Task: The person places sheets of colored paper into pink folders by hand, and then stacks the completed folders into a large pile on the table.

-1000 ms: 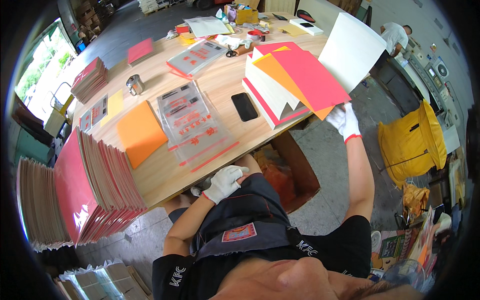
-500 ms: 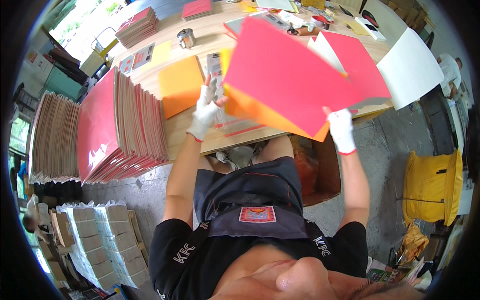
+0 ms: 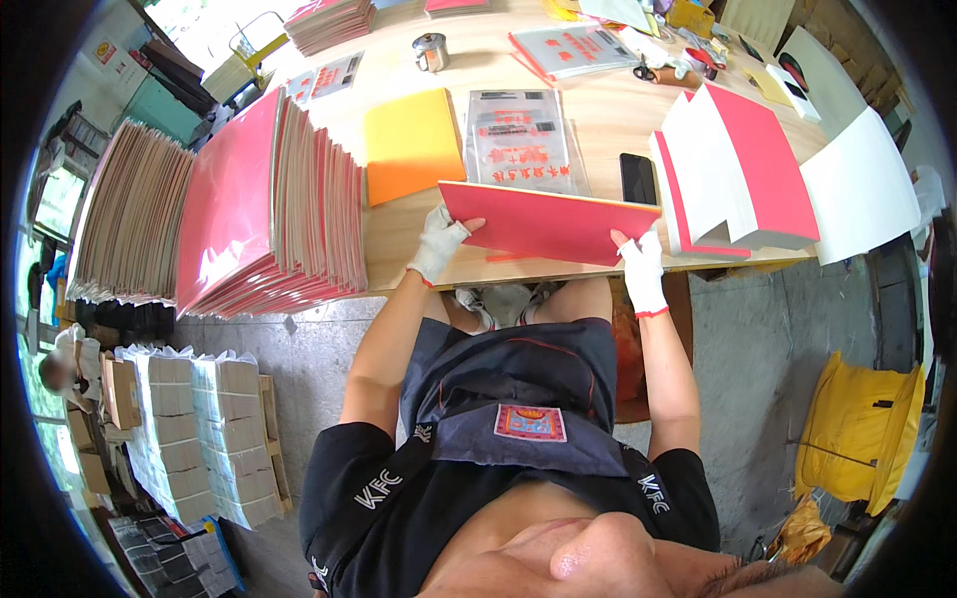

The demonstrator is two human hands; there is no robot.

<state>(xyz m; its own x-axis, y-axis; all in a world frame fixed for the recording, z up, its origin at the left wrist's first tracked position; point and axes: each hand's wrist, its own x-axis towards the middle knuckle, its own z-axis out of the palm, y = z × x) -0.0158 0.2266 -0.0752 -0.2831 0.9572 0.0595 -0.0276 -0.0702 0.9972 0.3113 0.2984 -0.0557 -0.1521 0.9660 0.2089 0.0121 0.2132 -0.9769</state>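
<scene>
Your left hand (image 3: 439, 244) and right hand (image 3: 643, 271) clamp a red-faced sheaf (image 3: 548, 225) at opposite ends — clear printed sleeves (image 3: 518, 140) partly behind it. A black phone (image 3: 638, 177) lies nearby.

red sheet (image 3: 548, 224): matt paper | printed sleeves (image 3: 520, 149): glossy clear plastic | mug (image 3: 431, 54): shiny metal | tabletop (image 3: 608, 120): smooth wood

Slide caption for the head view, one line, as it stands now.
White-gloved left hand and white-gloved right hand hold yellow-edged red rectangular paper sheets at a pale wooden table.
</scene>
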